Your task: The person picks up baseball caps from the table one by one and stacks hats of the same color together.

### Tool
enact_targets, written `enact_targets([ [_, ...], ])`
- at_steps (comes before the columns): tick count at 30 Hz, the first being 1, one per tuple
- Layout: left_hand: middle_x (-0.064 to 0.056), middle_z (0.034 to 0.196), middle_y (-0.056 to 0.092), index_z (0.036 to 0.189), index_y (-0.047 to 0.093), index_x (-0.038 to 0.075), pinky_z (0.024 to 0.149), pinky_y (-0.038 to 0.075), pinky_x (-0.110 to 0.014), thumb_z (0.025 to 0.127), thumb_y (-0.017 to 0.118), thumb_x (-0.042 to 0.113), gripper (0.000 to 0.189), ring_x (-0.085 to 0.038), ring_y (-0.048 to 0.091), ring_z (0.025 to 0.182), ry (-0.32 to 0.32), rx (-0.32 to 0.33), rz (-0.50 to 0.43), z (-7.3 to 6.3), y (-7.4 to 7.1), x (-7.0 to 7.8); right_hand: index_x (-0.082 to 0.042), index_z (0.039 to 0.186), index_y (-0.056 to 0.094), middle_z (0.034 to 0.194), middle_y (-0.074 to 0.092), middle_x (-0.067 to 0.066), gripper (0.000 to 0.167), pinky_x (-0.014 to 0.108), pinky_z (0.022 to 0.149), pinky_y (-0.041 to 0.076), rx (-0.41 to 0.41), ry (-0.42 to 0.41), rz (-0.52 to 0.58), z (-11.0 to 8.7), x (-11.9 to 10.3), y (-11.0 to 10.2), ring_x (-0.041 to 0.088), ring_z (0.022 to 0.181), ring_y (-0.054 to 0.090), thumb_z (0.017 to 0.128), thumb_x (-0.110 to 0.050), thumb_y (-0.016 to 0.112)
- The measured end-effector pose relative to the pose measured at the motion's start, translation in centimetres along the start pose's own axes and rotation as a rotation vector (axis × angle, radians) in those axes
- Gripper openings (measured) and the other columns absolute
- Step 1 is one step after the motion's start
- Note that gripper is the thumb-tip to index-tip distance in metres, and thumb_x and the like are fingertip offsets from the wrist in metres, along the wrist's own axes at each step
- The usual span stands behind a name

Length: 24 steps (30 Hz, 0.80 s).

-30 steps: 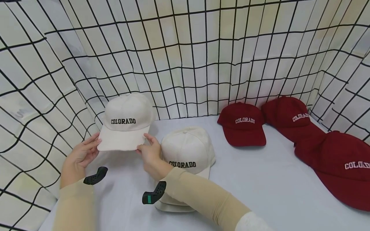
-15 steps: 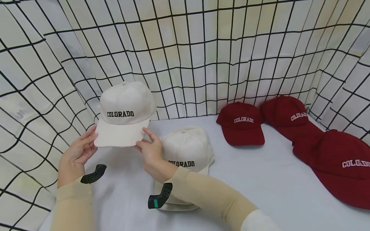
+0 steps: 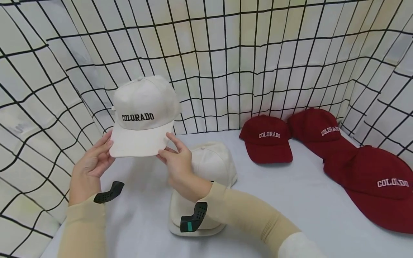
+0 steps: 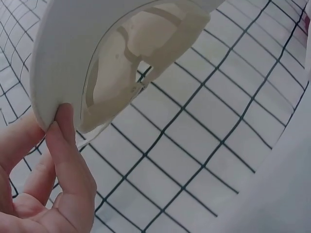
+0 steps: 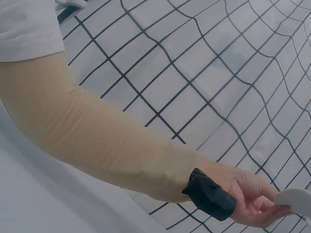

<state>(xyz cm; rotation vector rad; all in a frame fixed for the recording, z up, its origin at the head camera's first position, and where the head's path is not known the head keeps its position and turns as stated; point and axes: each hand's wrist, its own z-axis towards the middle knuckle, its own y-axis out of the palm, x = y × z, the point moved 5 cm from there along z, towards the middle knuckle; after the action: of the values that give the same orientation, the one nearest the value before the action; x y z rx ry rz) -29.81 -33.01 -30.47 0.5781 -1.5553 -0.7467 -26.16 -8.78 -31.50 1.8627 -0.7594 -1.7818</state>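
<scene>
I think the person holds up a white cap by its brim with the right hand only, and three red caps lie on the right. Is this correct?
Not the right hand only: the left hand grips the brim of the raised white cap too, as the head view shows. The three red caps do lie on the right.

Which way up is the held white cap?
Right way up: the white cap has its crown above the brim, where the left hand and right hand pinch it; the left wrist view shows its hollow underside.
</scene>
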Motion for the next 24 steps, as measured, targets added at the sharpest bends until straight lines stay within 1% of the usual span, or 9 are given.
enact_targets([
  [2,-0.011,0.111,0.074,0.113,0.077,0.004,0.079,0.060,-0.034,0.098,0.056,-0.014,0.032,-0.024,0.074,0.096,0.011,-0.015,0.002,0.0,0.6,-0.3,-0.012,0.130,0.071,0.119,0.063,0.008,0.055,0.032,0.084,0.058,-0.006,0.000,-0.012,-0.1,-0.5,-0.4,0.018,0.090,0.065,0.086,0.021,0.064],
  [4,-0.012,0.110,0.074,0.113,0.077,0.003,0.077,0.060,-0.034,0.097,0.056,-0.015,0.032,-0.024,0.074,0.095,0.022,-0.028,0.002,0.1,1.2,-0.7,-0.012,0.132,0.069,0.121,0.062,0.010,0.057,0.033,0.086,0.058,-0.023,-0.008,-0.009,-0.1,-1.1,-0.7,0.018,0.091,0.065,0.086,0.022,0.063],
  [6,-0.012,0.110,0.074,0.113,0.076,0.004,0.076,0.060,-0.034,0.098,0.055,-0.015,0.032,-0.024,0.074,0.094,0.027,-0.042,0.011,0.2,1.9,-1.0,-0.012,0.135,0.067,0.128,0.060,0.008,0.059,0.034,0.087,0.058,-0.042,-0.019,-0.012,0.0,-1.8,-1.1,0.018,0.093,0.065,0.087,0.022,0.063],
  [7,-0.012,0.110,0.074,0.114,0.076,0.004,0.075,0.060,-0.033,0.098,0.055,-0.015,0.032,-0.024,0.074,0.093,0.029,-0.050,0.018,0.3,2.2,-1.3,-0.012,0.137,0.066,0.129,0.059,0.010,0.061,0.034,0.088,0.057,-0.053,-0.023,-0.014,0.0,-2.2,-1.3,0.018,0.094,0.065,0.087,0.022,0.062],
  [11,-0.010,0.109,0.073,0.114,0.076,0.005,0.073,0.060,-0.032,0.098,0.055,-0.014,0.033,-0.022,0.073,0.091,0.022,-0.067,0.032,0.6,3.3,-2.3,-0.014,0.141,0.063,0.136,0.054,0.008,0.063,0.034,0.090,0.057,-0.084,-0.038,-0.023,0.3,-3.4,-2.2,0.018,0.097,0.065,0.088,0.021,0.061],
  [15,-0.010,0.108,0.073,0.113,0.076,0.006,0.073,0.060,-0.032,0.098,0.056,-0.014,0.032,-0.022,0.073,0.090,0.001,-0.059,0.014,0.9,3.9,-3.3,-0.014,0.143,0.061,0.139,0.054,0.007,0.064,0.033,0.090,0.057,-0.099,-0.054,-0.049,0.5,-4.3,-3.2,0.017,0.098,0.066,0.089,0.021,0.061],
  [17,-0.009,0.107,0.072,0.112,0.076,0.007,0.073,0.060,-0.032,0.098,0.056,-0.014,0.033,-0.022,0.073,0.089,-0.006,-0.054,0.009,0.9,4.0,-3.8,-0.014,0.143,0.060,0.140,0.054,0.006,0.064,0.033,0.090,0.056,-0.103,-0.057,-0.075,0.6,-4.6,-3.7,0.017,0.100,0.065,0.089,0.020,0.062],
  [20,-0.008,0.104,0.071,0.113,0.075,0.008,0.074,0.060,-0.032,0.098,0.055,-0.015,0.034,-0.021,0.073,0.089,-0.012,-0.052,0.025,1.1,4.2,-4.5,-0.014,0.145,0.059,0.144,0.052,0.002,0.065,0.032,0.089,0.057,-0.100,-0.063,-0.108,0.8,-5.1,-4.5,0.018,0.101,0.065,0.089,0.020,0.062],
  [24,-0.007,0.103,0.067,0.114,0.074,0.010,0.074,0.060,-0.030,0.097,0.057,-0.014,0.034,-0.020,0.072,0.089,-0.024,-0.049,0.050,1.5,4.9,-5.1,-0.013,0.147,0.056,0.150,0.050,0.000,0.068,0.031,0.088,0.057,-0.106,-0.066,-0.134,1.3,-6.1,-5.4,0.018,0.104,0.063,0.089,0.021,0.062],
])
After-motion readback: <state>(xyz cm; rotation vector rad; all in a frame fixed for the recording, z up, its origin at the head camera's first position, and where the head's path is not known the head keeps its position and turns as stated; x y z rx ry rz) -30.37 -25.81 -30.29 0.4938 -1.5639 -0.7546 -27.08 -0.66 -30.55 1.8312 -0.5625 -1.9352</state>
